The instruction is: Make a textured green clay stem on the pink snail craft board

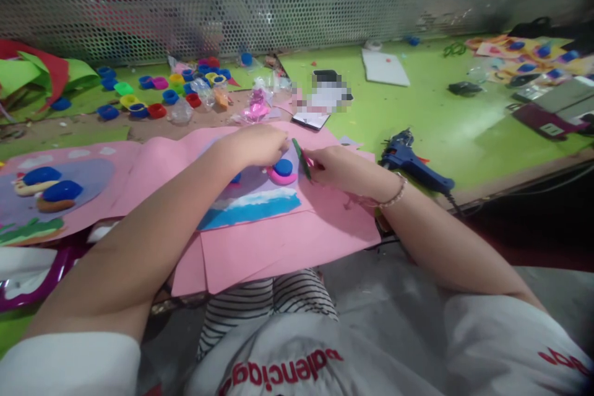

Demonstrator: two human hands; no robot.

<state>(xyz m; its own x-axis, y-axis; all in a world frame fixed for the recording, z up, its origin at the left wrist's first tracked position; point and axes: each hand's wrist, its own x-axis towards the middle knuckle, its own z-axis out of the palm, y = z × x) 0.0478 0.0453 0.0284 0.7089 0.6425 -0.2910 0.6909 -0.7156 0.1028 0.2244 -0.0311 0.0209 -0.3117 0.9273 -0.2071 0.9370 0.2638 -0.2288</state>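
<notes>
A pink foam sheet (288, 247) lies in front of me, carrying a lilac panel with a blue and white band (260, 205) along its lower edge. On the panel sits a blue clay disc (283, 167) above a pink curved piece (283, 178). My left hand (262, 143) rests over the panel's upper part, fingers curled down; whatever is under the fingertips is hidden. Just right of the disc, my right hand (331, 168) pinches a slim green strip (301, 158), held tilted at the panel's right edge.
Several small coloured clay tubs (169, 96) stand at the back left. A phone (310, 119) lies behind the sheet. To the right are a blue glue gun (413, 164) with a cord and a white board (385, 67). Another decorated pink sheet (125, 167) lies left.
</notes>
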